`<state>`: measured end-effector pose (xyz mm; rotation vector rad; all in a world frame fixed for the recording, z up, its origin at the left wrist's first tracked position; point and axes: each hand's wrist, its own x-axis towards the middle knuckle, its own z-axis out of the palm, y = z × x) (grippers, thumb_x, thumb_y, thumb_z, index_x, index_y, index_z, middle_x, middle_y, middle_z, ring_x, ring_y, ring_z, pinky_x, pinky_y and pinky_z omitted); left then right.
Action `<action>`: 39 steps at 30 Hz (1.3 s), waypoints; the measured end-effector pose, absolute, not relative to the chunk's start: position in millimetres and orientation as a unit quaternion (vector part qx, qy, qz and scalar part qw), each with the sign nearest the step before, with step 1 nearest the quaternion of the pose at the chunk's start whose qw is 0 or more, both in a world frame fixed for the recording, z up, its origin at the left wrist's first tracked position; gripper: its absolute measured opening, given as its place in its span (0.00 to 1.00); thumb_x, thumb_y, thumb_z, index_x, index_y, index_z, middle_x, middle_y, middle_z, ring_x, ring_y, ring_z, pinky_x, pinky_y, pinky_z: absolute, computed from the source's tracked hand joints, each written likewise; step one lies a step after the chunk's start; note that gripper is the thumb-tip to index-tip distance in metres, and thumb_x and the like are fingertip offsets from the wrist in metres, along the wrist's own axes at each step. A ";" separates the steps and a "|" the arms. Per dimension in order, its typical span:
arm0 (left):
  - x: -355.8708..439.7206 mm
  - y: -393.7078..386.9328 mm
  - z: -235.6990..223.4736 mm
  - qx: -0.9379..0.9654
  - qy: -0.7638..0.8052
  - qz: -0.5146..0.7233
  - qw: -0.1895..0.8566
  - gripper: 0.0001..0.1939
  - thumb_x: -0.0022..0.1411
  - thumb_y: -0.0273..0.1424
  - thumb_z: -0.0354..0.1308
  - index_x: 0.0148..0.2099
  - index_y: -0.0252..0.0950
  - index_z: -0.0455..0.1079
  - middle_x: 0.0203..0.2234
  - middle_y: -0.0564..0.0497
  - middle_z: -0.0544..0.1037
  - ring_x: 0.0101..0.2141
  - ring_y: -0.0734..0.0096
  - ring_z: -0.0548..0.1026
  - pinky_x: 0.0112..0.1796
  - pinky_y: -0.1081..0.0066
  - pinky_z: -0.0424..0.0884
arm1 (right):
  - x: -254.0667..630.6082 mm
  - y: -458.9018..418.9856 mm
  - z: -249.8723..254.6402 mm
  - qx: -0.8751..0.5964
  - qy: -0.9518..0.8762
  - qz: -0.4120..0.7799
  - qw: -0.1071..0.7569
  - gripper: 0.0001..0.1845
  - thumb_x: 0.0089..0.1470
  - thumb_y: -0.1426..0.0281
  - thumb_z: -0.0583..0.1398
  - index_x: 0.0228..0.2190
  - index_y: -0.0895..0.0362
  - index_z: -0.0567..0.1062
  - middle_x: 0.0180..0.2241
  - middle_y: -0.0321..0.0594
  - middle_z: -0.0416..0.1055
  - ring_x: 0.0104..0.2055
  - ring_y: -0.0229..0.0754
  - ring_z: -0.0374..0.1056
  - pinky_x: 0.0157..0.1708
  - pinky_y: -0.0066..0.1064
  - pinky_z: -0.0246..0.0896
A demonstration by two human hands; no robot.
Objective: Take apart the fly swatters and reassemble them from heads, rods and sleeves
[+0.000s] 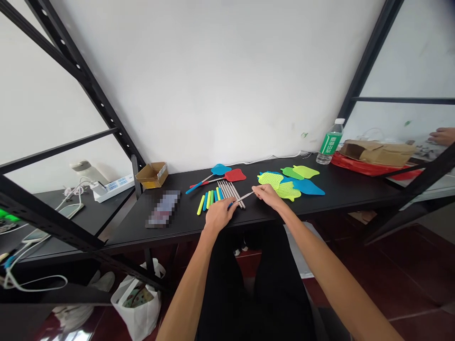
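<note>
My left hand is closed on the blue grip end of a thin metal rod at the front of the black table. My right hand pinches the other end of that rod, beside a yellow-green swatter head. Just behind my left hand lie several coloured handle grips and a row of bare metal rods. Further back rest a blue swatter and a red swatter. More loose heads, green, yellow and blue, lie to the right.
A small cardboard box and a blurred flat item sit on the left of the table. A water bottle, a cardboard box on red trays and another person's hand are at the right. Black rack struts frame both sides; a white bag stands on the floor.
</note>
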<state>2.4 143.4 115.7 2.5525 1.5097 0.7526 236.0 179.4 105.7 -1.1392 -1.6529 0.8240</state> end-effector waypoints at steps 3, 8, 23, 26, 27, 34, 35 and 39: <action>1.6 143.1 115.3 0.834 0.491 0.248 0.038 0.19 0.72 0.44 0.45 0.51 0.44 0.74 0.42 0.51 0.82 0.41 0.63 0.78 0.38 0.71 0.67 | 237.3 181.2 104.5 -0.452 -0.679 0.342 0.466 0.25 0.58 0.52 0.54 0.17 0.54 0.62 0.18 0.32 0.57 0.23 0.37 0.55 0.28 0.31 0.50; 0.2 143.6 113.8 0.833 0.491 0.254 0.035 0.19 0.72 0.44 0.45 0.51 0.44 0.74 0.41 0.51 0.82 0.39 0.63 0.78 0.37 0.70 0.67 | 241.4 187.0 100.4 -0.453 -0.696 0.334 0.447 0.25 0.59 0.52 0.54 0.21 0.56 0.71 0.20 0.34 0.65 0.25 0.39 0.61 0.31 0.31 0.54; -1.2 145.7 109.9 0.834 0.494 0.244 0.021 0.20 0.72 0.44 0.46 0.52 0.45 0.75 0.41 0.50 0.82 0.38 0.63 0.79 0.36 0.71 0.67 | 245.9 187.2 100.6 -0.426 -0.726 0.337 0.421 0.18 0.58 0.56 0.58 0.24 0.55 0.73 0.26 0.37 0.74 0.33 0.43 0.70 0.38 0.34 0.61; -0.9 144.4 110.5 0.835 0.494 0.244 0.009 0.20 0.72 0.44 0.45 0.52 0.44 0.74 0.40 0.50 0.82 0.37 0.63 0.79 0.35 0.71 0.67 | 242.2 179.5 102.9 -0.433 -0.722 0.322 0.433 0.20 0.60 0.55 0.56 0.24 0.55 0.73 0.27 0.37 0.74 0.33 0.43 0.70 0.38 0.33 0.61; -0.8 143.7 111.1 0.836 0.492 0.243 0.006 0.20 0.72 0.44 0.45 0.52 0.44 0.74 0.40 0.51 0.82 0.37 0.63 0.79 0.35 0.71 0.67 | 240.5 175.2 104.0 -0.436 -0.718 0.319 0.439 0.20 0.60 0.55 0.56 0.25 0.55 0.74 0.27 0.38 0.75 0.33 0.43 0.71 0.37 0.33 0.62; -8.1 130.6 112.5 0.846 0.476 0.239 -0.006 0.19 0.73 0.43 0.43 0.51 0.44 0.73 0.40 0.51 0.82 0.37 0.64 0.79 0.31 0.72 0.65 | 258.1 131.3 117.5 -0.456 -0.688 0.309 0.472 0.17 0.58 0.58 0.59 0.42 0.54 0.79 0.37 0.42 0.80 0.40 0.47 0.75 0.41 0.36 0.67; -11.0 127.4 111.3 0.844 0.476 0.245 -0.011 0.19 0.73 0.43 0.43 0.51 0.44 0.73 0.40 0.51 0.82 0.37 0.64 0.79 0.30 0.73 0.65 | 269.8 125.3 119.0 -0.470 -0.673 0.296 0.488 0.16 0.58 0.58 0.59 0.41 0.54 0.80 0.37 0.43 0.80 0.40 0.48 0.75 0.41 0.36 0.68; -24.6 114.2 102.9 0.829 0.481 0.281 -0.037 0.19 0.73 0.43 0.44 0.52 0.43 0.72 0.40 0.51 0.82 0.35 0.66 0.80 0.30 0.73 0.66 | 338.6 108.1 113.7 -0.593 -0.551 0.114 0.576 0.17 0.56 0.57 0.59 0.36 0.55 0.80 0.38 0.44 0.79 0.40 0.50 0.74 0.43 0.39 0.66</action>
